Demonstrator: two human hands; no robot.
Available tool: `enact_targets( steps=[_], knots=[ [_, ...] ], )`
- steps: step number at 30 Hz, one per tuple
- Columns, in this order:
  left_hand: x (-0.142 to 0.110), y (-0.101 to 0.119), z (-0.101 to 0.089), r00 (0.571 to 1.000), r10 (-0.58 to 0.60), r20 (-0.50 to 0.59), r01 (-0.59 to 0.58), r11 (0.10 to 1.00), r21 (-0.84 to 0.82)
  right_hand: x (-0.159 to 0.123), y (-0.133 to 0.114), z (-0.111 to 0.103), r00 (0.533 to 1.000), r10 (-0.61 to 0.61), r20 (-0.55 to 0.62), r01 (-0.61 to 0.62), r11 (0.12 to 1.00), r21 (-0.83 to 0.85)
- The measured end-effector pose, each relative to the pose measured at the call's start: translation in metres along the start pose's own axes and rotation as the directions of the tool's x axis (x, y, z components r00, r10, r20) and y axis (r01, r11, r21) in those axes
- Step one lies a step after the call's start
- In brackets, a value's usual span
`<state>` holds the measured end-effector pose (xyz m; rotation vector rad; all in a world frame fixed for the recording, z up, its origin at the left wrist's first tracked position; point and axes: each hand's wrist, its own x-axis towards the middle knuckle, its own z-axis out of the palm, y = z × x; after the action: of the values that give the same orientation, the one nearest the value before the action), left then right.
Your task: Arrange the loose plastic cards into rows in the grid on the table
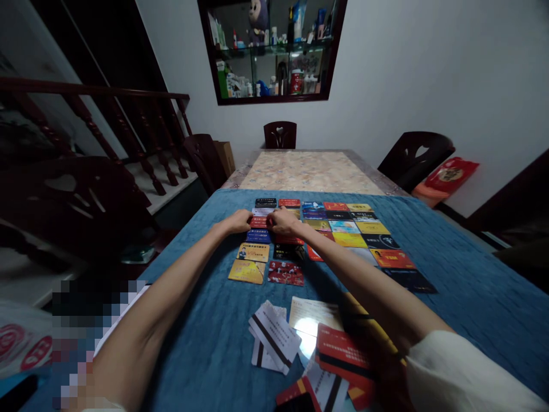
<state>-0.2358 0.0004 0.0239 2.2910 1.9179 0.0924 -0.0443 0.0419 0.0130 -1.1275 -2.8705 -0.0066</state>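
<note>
Many plastic cards lie face up in neat rows (343,232) on a blue cloth (206,332). Both my arms reach forward to the left end of the grid. My left hand (239,221) and my right hand (283,219) meet over a red card (258,222) in the second row, fingers curled and pinching at its two ends. A whitish card (262,212) shows just behind it. Close to me lies a loose pile of cards (300,349), some face down with black stripes showing.
The blue cloth covers the near half of a long table; its far half (309,170) is bare patterned stone. Dark wooden chairs (279,134) stand around it. A stair railing (107,123) runs on the left. A glass wall cabinet (274,48) holds bottles.
</note>
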Motion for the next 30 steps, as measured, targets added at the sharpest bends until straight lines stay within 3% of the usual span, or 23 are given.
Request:
enact_targets(
  steps=[16,30],
  knots=[
    [-0.007,-0.002,0.011,0.998,0.005,-0.055,-0.006,1.000,-0.006,-0.012,-0.004,-0.006,0.997,0.072,0.029,-0.072,0.997,0.008],
    [-0.022,0.015,0.012,0.984,-0.106,-0.144,0.118,0.990,0.075,-0.031,-0.003,-0.017,0.996,0.090,-0.010,-0.091,0.995,-0.040]
  ],
)
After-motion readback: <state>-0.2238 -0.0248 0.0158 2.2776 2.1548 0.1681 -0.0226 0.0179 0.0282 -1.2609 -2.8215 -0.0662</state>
